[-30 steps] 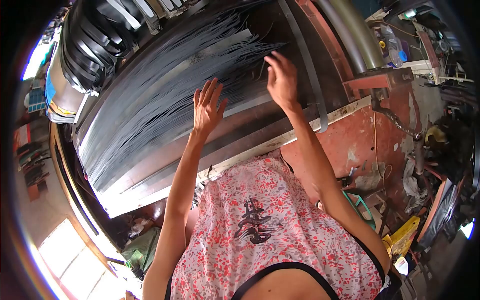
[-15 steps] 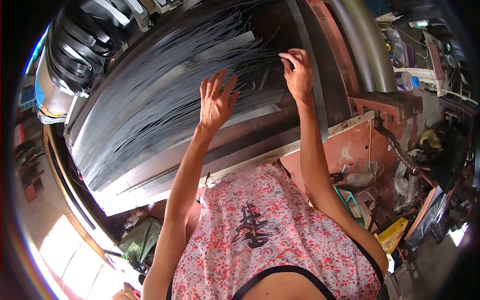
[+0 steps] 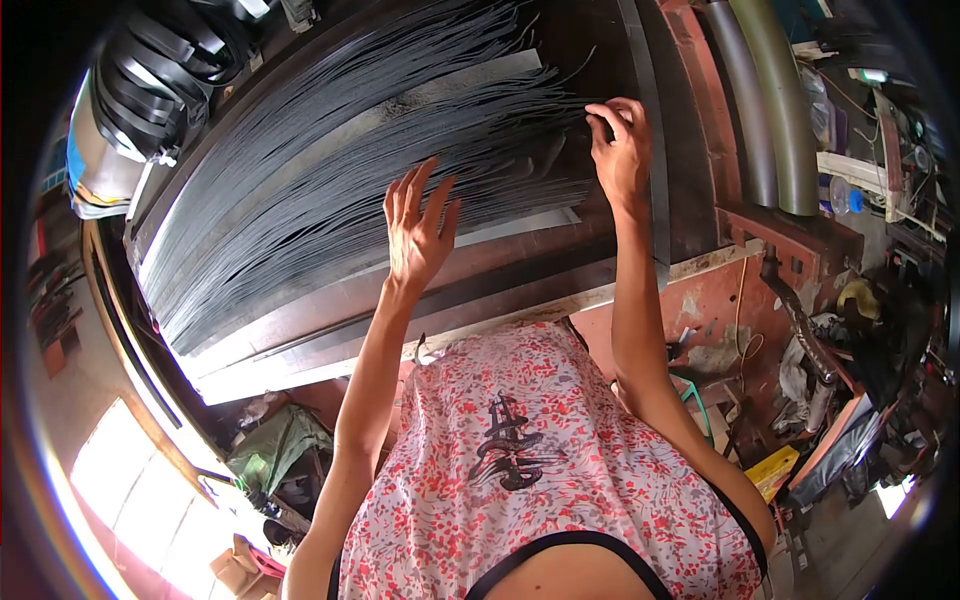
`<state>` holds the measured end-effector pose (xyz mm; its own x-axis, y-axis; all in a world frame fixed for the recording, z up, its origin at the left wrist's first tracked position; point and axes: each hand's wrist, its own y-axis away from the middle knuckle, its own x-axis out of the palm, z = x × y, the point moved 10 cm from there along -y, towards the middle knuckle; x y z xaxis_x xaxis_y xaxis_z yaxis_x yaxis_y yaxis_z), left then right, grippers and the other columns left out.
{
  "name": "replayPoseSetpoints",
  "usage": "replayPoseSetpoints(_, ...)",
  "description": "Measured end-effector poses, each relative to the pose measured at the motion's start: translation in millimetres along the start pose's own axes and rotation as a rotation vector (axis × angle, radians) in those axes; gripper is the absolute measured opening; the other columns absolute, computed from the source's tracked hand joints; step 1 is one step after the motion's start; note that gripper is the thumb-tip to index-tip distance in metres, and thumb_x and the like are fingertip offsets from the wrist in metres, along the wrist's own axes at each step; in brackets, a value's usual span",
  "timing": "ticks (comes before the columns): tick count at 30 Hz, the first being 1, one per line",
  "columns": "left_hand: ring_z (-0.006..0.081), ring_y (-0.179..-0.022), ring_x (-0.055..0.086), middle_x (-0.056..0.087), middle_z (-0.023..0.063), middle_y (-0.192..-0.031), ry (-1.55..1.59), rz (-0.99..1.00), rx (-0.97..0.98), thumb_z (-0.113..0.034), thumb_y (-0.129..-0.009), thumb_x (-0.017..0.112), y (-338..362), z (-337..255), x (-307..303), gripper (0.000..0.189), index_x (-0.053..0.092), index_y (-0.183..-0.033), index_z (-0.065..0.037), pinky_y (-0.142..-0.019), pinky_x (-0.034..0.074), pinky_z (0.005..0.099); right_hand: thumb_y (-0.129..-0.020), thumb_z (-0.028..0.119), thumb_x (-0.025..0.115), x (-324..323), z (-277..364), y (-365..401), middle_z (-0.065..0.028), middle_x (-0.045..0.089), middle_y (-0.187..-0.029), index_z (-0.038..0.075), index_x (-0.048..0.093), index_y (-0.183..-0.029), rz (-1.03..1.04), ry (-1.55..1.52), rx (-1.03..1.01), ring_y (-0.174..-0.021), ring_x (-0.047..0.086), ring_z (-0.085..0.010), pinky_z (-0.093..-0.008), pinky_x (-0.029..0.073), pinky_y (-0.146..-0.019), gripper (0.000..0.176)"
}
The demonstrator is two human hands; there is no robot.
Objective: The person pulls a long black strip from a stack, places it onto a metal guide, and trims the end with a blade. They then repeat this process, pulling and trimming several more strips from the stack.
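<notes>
Left hand (image 3: 415,232) splayed free over uncountable dark strips (image 3: 290,215), right hand (image 3: 613,128) curled at strip tips, whether gripping any unclear, two tubes (image 3: 783,110) cropped above

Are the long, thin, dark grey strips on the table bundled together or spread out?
Spread out: the strips lie in a broad layer across the dark tabletop, with some loose ends apart near the right hand.

Workshop, small and cluttered. Evidence: big dark worktable (image 3: 690,160) loaded with thin black strips (image 3: 330,165), bundled black bands (image 3: 145,105) by its far left end, large rolls (image 3: 785,110) alongside, scuffed red panel (image 3: 690,312), jumbled scrap (image 3: 865,350) at right.
</notes>
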<state>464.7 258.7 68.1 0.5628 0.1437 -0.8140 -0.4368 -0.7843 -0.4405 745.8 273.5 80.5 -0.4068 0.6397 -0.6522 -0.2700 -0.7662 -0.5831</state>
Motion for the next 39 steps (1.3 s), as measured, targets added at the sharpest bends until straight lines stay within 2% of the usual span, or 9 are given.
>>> replayPoseSetpoints(11,0.0326,-0.124,0.050,0.051,0.0126,-0.138,-0.013,-0.018,-0.040,-0.009,-0.083,0.071,15,9,-1,0.032,0.065,-0.115,-0.007,-0.102,0.038,0.0496,-0.074,0.002,0.075,0,0,1,-0.0047,0.056,-0.094,0.014,0.067,-0.092,0.020,-0.005,-0.062,-0.088,0.059,-0.0258,-0.0395,0.047,-0.080,0.024)
replayPoseSetpoints(23,0.0338,-0.120,0.052,0.052,0.0142,-0.136,0.012,-0.064,-0.015,-0.006,-0.082,0.070,4,11,1,0.028,0.066,-0.110,-0.005,-0.100,0.039,0.0497,-0.079,0.005,0.072,-2,7,-9,-0.0062,0.053,-0.092,0.015,0.063,-0.093,0.116,0.079,-0.046,-0.090,0.056,-0.0279,-0.0421,0.043,-0.080,0.019)
replayPoseSetpoints(25,0.0335,-0.117,0.054,0.053,0.0141,-0.134,0.013,-0.075,-0.012,-0.006,-0.082,0.070,0,13,0,0.027,0.066,-0.109,-0.005,-0.100,0.040,0.0494,-0.081,0.007,0.071,-12,22,-14,-0.0052,0.054,-0.098,0.015,0.063,-0.093,0.070,0.172,-0.117,-0.091,0.055,-0.0280,-0.0418,0.043,-0.081,0.017)
replayPoseSetpoints(28,0.0324,-0.109,0.059,0.059,0.0144,-0.127,0.068,-0.065,-0.044,-0.004,-0.084,0.068,-12,19,-1,0.025,0.066,-0.108,-0.004,-0.094,0.045,0.0462,-0.082,0.008,0.070,-20,36,-23,-0.0024,0.060,-0.100,0.014,0.062,-0.094,0.043,0.131,-0.167,-0.087,0.056,-0.0263,-0.0397,0.042,-0.082,0.015)
replayPoseSetpoints(30,0.0323,-0.099,0.064,0.064,0.0151,-0.116,0.141,-0.067,-0.023,-0.004,-0.085,0.067,-27,18,-3,0.023,0.065,-0.108,-0.002,-0.084,0.051,0.0420,-0.083,0.008,0.069,-20,37,-27,-0.0019,0.064,-0.100,0.013,0.064,-0.094,0.066,0.080,-0.179,-0.084,0.058,-0.0263,-0.0386,0.043,-0.081,0.014)
replayPoseSetpoints(33,0.0316,-0.095,0.064,0.066,0.0128,-0.107,0.284,-0.105,0.018,-0.005,-0.084,0.068,-49,11,-3,0.024,0.063,-0.108,-0.003,-0.078,0.053,0.0410,-0.083,0.008,0.069,-24,49,-32,-0.0004,0.068,-0.095,0.011,0.064,-0.094,0.062,0.034,-0.230,-0.078,0.059,-0.0248,-0.0358,0.044,-0.078,0.013)
replayPoseSetpoints(35,0.0335,-0.094,0.066,0.067,0.0142,-0.107,0.321,-0.024,-0.029,-0.008,-0.086,0.067,-69,8,3,0.025,0.063,-0.110,-0.004,-0.077,0.054,0.0420,-0.082,0.008,0.069,-28,61,-41,0.0006,0.068,-0.090,0.011,0.063,-0.094,0.037,0.030,-0.272,-0.076,0.058,-0.0234,-0.0343,0.045,-0.076,0.014)
replayPoseSetpoints(37,0.0311,-0.096,0.068,0.068,0.0160,-0.107,0.383,0.117,-0.060,-0.017,-0.088,0.070,-87,2,18,0.030,0.065,-0.115,-0.004,-0.078,0.056,0.0395,-0.082,0.008,0.069,-30,72,-48,0.0005,0.067,-0.091,0.011,0.065,-0.093,0.030,0.021,-0.318,-0.076,0.058,-0.0233,-0.0339,0.046,-0.074,0.012)
replayPoseSetpoints(39,0.0303,-0.095,0.068,0.069,0.0156,-0.108,0.386,0.142,-0.024,-0.023,-0.088,0.070,-103,8,34,0.034,0.065,-0.117,-0.005,-0.077,0.056,0.0400,-0.083,0.009,0.069,-29,81,-56,0.0013,0.067,-0.091,0.012,0.066,-0.092,0.022,0.025,-0.323,-0.077,0.058,-0.0231,-0.0341,0.046,-0.074,0.010)
